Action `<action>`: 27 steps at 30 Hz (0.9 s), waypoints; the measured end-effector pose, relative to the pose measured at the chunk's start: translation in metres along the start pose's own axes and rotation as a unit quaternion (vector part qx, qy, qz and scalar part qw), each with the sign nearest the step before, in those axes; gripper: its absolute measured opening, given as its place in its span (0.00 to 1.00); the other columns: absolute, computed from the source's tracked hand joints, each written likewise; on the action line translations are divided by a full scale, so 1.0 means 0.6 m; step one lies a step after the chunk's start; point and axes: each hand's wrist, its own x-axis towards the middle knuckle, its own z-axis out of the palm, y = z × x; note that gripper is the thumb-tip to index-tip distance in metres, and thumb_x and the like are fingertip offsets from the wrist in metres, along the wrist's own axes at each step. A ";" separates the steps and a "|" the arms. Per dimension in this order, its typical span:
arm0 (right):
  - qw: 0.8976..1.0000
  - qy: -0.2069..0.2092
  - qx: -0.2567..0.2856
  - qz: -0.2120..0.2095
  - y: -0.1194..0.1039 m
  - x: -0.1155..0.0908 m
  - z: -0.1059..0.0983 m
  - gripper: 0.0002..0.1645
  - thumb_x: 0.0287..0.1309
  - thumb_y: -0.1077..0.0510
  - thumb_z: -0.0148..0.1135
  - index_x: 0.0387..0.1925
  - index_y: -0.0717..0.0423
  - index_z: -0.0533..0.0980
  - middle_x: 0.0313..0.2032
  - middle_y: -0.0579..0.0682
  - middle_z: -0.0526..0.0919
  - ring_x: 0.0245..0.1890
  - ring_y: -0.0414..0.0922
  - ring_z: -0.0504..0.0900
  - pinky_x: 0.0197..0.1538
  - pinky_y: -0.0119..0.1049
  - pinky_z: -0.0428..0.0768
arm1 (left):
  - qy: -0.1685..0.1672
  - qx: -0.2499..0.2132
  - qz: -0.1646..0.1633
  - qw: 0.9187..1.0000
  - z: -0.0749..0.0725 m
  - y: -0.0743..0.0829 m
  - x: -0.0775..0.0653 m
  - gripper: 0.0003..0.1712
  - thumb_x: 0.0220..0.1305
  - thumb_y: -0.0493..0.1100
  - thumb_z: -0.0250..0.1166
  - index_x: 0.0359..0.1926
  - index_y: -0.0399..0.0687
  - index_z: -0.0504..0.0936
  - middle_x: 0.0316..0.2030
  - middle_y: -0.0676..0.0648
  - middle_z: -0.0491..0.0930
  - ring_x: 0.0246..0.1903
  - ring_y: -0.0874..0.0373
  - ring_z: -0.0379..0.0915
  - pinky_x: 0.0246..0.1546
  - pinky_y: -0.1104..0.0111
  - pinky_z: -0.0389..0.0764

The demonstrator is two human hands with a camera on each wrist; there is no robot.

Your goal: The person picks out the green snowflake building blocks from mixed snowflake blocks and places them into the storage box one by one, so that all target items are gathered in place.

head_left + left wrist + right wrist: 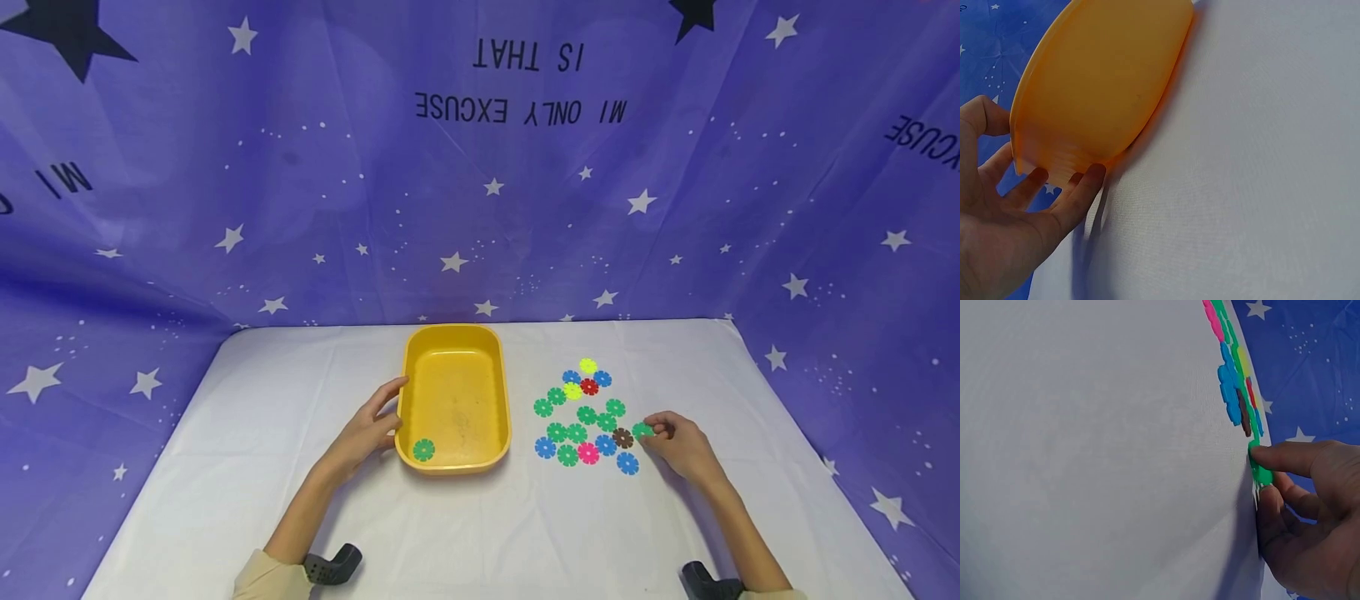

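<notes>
Right hand point(684, 450) grip pinching green disc point(642, 430), beside scattered discs point(585, 412)

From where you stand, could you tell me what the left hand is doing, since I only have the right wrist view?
Observer: The left hand rests against the outer side of a yellow tray, fingers straight.
Operator: Thank you; is anything inside that tray?
Observer: Yes, one green disc lies in its near left corner.
Operator: And where is the tray relative to the pile my view shows edge-on?
Observer: It sits to the left of the loose discs, apart from them; the right hand pinches a green piece at the pile's right edge.
</notes>
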 end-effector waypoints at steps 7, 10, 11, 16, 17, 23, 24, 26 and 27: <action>1.000 0.010 0.013 0.011 -0.006 0.004 0.003 0.18 0.60 0.60 0.66 0.48 0.64 0.73 0.34 0.51 0.76 0.35 0.46 0.74 0.37 0.35 0.73 | 0.003 0.007 0.000 1.000 -0.001 0.001 -0.001 0.40 0.64 0.35 0.54 0.76 0.54 0.56 0.77 0.39 0.47 0.68 0.35 0.58 0.54 0.53 0.79; 0.999 0.037 0.022 0.008 -0.010 0.001 0.005 0.16 0.61 0.61 0.66 0.49 0.63 0.75 0.34 0.51 0.79 0.34 0.45 0.77 0.34 0.33 0.75 | 0.002 0.008 0.000 1.000 -0.001 0.002 -0.002 0.40 0.64 0.35 0.54 0.76 0.54 0.56 0.77 0.39 0.47 0.68 0.34 0.58 0.54 0.53 0.79; 0.999 0.046 0.028 0.005 -0.013 0.000 0.007 0.15 0.62 0.61 0.66 0.49 0.62 0.76 0.34 0.51 0.80 0.33 0.45 0.78 0.32 0.32 0.76 | 0.002 0.007 0.000 1.000 -0.001 0.003 -0.002 0.40 0.64 0.35 0.54 0.76 0.54 0.56 0.77 0.39 0.47 0.68 0.34 0.58 0.54 0.53 0.79; 0.995 0.064 0.069 -0.011 -0.047 -0.003 0.018 0.16 0.63 0.62 0.64 0.51 0.62 0.79 0.36 0.54 0.83 0.34 0.47 0.83 0.31 0.31 0.80 | 0.001 0.006 0.002 1.000 -0.001 0.002 -0.001 0.40 0.64 0.35 0.54 0.76 0.54 0.57 0.76 0.39 0.47 0.68 0.34 0.59 0.54 0.53 0.79; 0.995 0.062 0.079 -0.015 -0.058 -0.002 0.021 0.15 0.63 0.62 0.64 0.52 0.61 0.79 0.37 0.55 0.83 0.35 0.48 0.84 0.32 0.31 0.81 | 0.002 0.005 0.002 1.000 -0.001 0.002 -0.001 0.40 0.64 0.34 0.54 0.76 0.54 0.57 0.76 0.39 0.47 0.67 0.34 0.59 0.54 0.53 0.79; 0.983 0.023 0.172 -0.055 -0.135 0.001 0.045 0.15 0.64 0.64 0.63 0.52 0.63 0.80 0.37 0.58 0.82 0.38 0.58 0.85 0.41 0.39 0.86 | 0.000 0.004 0.002 1.000 -0.001 0.001 0.000 0.40 0.64 0.35 0.54 0.77 0.53 0.57 0.76 0.39 0.47 0.68 0.34 0.59 0.54 0.53 0.79; 0.979 0.013 0.193 -0.063 -0.149 0.002 0.051 0.16 0.64 0.65 0.63 0.53 0.64 0.80 0.37 0.59 0.82 0.38 0.59 0.84 0.42 0.41 0.86 | 0.000 0.005 0.001 1.000 -0.001 0.001 0.000 0.40 0.64 0.35 0.54 0.77 0.52 0.56 0.76 0.39 0.47 0.68 0.34 0.58 0.54 0.53 0.79; 0.970 -0.006 0.231 -0.077 -0.177 0.003 0.063 0.16 0.63 0.67 0.64 0.52 0.66 0.80 0.36 0.60 0.82 0.39 0.61 0.84 0.43 0.43 0.86 | -0.001 0.005 0.001 1.000 0.000 0.001 0.000 0.40 0.64 0.34 0.54 0.77 0.52 0.56 0.76 0.39 0.47 0.68 0.34 0.58 0.54 0.53 0.79; 0.965 -0.018 0.249 -0.080 -0.190 0.005 0.070 0.16 0.62 0.67 0.64 0.52 0.67 0.80 0.37 0.60 0.82 0.39 0.61 0.84 0.44 0.44 0.85 | 0.000 0.004 0.001 1.000 0.000 0.001 0.000 0.40 0.64 0.34 0.54 0.77 0.52 0.56 0.76 0.39 0.47 0.68 0.34 0.58 0.54 0.53 0.79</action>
